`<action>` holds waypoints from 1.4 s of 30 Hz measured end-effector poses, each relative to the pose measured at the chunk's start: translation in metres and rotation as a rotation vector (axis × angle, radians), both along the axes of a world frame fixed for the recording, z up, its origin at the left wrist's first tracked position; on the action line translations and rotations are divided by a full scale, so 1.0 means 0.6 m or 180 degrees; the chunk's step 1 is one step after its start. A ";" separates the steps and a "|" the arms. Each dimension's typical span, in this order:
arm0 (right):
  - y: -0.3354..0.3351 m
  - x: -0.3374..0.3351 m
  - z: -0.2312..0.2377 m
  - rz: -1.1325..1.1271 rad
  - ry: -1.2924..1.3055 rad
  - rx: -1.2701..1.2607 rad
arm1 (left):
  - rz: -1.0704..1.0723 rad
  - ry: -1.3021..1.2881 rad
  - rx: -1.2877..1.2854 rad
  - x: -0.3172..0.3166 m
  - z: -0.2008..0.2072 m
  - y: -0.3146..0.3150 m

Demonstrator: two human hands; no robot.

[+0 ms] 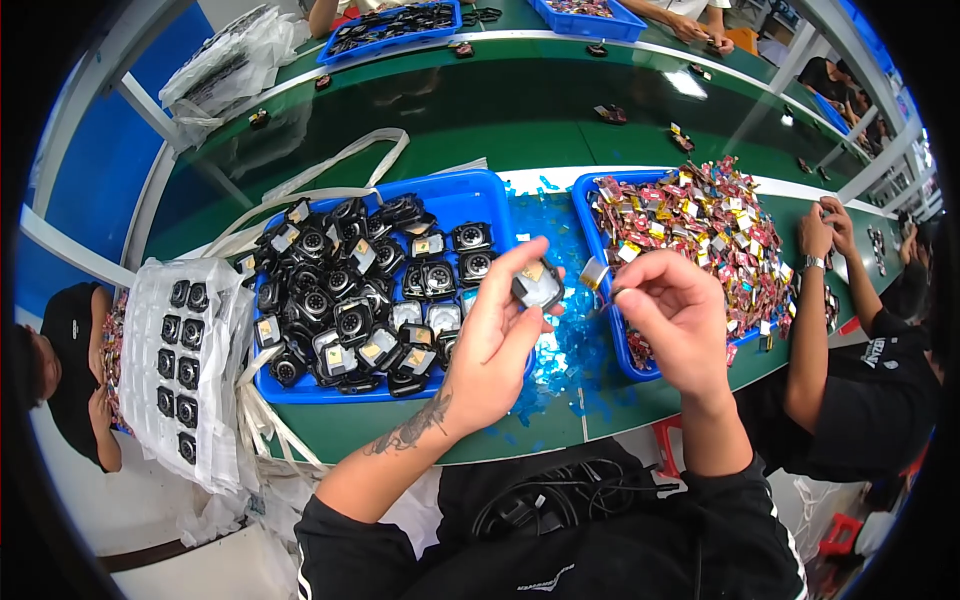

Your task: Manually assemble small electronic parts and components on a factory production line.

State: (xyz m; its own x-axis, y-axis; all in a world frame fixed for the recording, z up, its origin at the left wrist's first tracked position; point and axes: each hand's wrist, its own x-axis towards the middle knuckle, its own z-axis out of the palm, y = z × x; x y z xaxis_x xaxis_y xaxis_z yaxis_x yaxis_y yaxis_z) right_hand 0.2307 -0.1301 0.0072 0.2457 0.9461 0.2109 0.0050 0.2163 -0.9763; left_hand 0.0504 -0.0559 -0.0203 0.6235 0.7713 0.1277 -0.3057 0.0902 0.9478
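My left hand holds a smartwatch case upright between thumb and fingers, its pale grey inner face showing. Close to its right, my right hand pinches a small silvery part with a yellow edge between thumb and forefinger. A gap separates the part from the case. To the left, a blue bin is heaped with black watch cases, some lens side up, others with the inner face up. To the right, another blue bin is piled with small red, yellow and silver flex-cable parts.
Blue film scraps litter the green table between the bins. A white plastic tray with watch cases stands far left. Beyond runs a green conveyor carrying scattered parts. Co-workers sit left, right and across; one's hands are near the right bin.
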 end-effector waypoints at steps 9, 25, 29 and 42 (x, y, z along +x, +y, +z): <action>0.015 -0.054 0.023 -0.0428 -0.1997 -0.0124 | -0.0091 0.0216 0.0152 0.002 -0.005 -0.010; 0.021 -0.045 0.012 -0.0383 -0.2253 0.0258 | -0.0187 0.0156 0.0088 0.001 -0.007 -0.012; 0.022 -0.045 0.011 -0.0394 -0.2238 0.0140 | -0.0254 0.0306 0.0049 0.001 -0.009 -0.010; 0.023 -0.028 0.010 -0.0506 -0.2178 0.0457 | -0.0324 0.0383 0.0415 -0.002 -0.015 -0.020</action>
State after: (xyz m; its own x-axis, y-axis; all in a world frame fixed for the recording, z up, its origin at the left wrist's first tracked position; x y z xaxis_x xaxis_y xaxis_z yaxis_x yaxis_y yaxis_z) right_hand 0.2141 -0.1163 0.0134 0.1463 0.8613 0.4866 0.6481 0.2882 -0.7049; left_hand 0.0491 -0.0679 -0.0294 0.7141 0.6854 0.1423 -0.1851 -0.0111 0.9827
